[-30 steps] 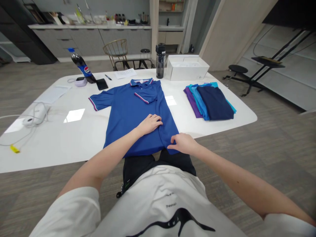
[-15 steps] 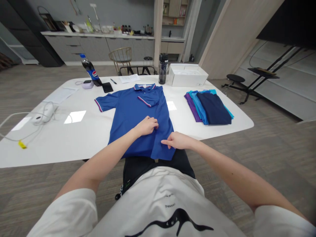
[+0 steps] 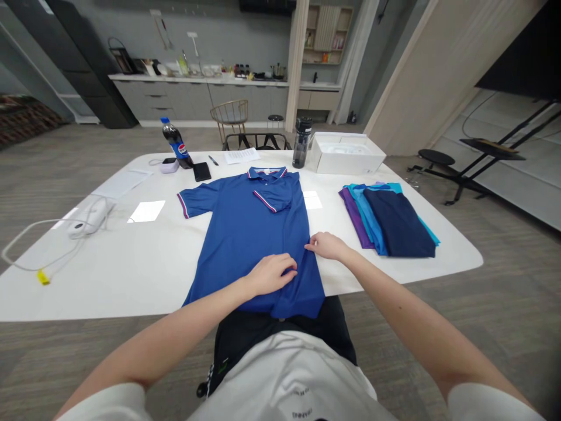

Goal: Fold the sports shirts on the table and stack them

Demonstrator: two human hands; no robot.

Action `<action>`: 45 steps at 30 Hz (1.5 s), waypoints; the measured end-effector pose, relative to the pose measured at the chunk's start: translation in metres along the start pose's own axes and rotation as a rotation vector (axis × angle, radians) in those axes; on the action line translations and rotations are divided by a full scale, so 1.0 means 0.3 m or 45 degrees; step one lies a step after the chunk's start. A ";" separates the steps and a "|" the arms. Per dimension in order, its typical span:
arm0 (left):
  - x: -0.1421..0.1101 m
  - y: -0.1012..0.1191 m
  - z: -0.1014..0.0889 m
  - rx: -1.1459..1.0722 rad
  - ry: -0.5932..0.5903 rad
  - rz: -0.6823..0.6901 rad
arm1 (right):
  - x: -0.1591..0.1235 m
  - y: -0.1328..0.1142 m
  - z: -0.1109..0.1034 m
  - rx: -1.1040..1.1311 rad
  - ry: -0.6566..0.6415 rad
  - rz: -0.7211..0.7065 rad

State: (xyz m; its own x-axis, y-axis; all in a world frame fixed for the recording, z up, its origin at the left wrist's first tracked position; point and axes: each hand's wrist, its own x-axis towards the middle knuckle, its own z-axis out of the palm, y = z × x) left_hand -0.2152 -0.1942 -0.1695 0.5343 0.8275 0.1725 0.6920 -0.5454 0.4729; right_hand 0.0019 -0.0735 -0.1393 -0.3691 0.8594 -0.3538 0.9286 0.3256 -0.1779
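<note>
A blue polo shirt (image 3: 245, 234) lies on the white table with its collar away from me. Its right side is folded inward, and that sleeve, edged in red and white, rests across the chest. My right hand (image 3: 326, 245) pinches the shirt's right edge about halfway down. Over the lower front of the shirt is my left hand (image 3: 272, 273), its fingers loosely bent and apart, holding no cloth that I can see. The shirt's hem reaches the near table edge, by my body.
Folded clothes (image 3: 394, 222) in navy, blue and purple are stacked at the right. Behind the shirt stand a white box (image 3: 346, 156), a dark bottle (image 3: 302, 143) and a cola bottle (image 3: 176, 143). A phone (image 3: 202, 171) and a corded power strip (image 3: 87, 219) lie leftward.
My right hand has moved up along the shirt to its right edge and now pinches there. My left hand has shifted toward the hem and its fingers have loosened. The view has tilted up.
</note>
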 end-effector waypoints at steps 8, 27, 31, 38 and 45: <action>0.409 -0.503 -0.213 0.231 0.402 -0.864 | 0.354 0.040 -0.096 0.112 0.208 0.044; 0.660 -0.956 -0.340 0.084 0.464 -0.801 | 1.243 0.162 -0.261 0.275 0.780 -0.139; 0.659 -1.012 -0.383 0.105 0.522 -0.854 | 1.249 0.133 -0.257 0.217 0.793 -0.095; 0.384 -1.108 -0.429 0.618 0.536 -1.139 | 1.210 -0.103 -0.255 0.059 0.882 -0.079; -0.010 -1.274 -0.588 0.716 0.445 -1.642 | 1.311 -0.617 -0.215 0.205 0.444 -0.671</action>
State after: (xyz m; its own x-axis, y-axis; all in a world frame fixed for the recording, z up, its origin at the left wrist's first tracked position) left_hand -0.5670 0.0353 -0.1982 -0.6822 0.7187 0.1341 0.7303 0.6787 0.0778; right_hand -0.3127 0.2296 -0.1865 -0.7146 0.6869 0.1324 0.5991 0.6987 -0.3910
